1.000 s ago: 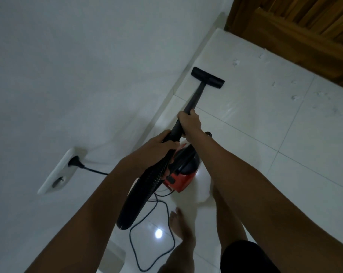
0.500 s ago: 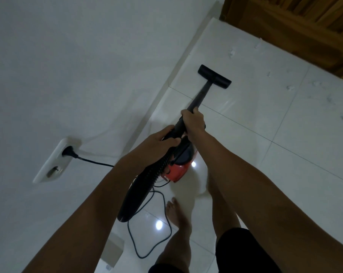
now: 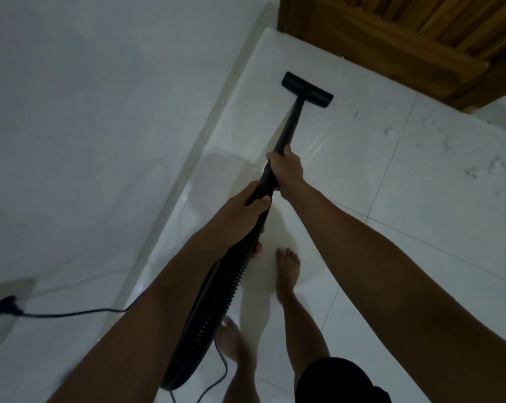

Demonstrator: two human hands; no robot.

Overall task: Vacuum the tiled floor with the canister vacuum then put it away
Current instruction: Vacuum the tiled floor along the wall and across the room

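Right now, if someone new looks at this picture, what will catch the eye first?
The black vacuum wand runs up the middle, gripped by the left hand and right hand, its floor head on the white tiled floor. White debris dots the tiles at right, below a wooden door.

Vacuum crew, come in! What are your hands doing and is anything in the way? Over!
Left hand and right hand both grip the wand. Floor head on tile near the wall. Crumbs ahead right; cord trails behind.
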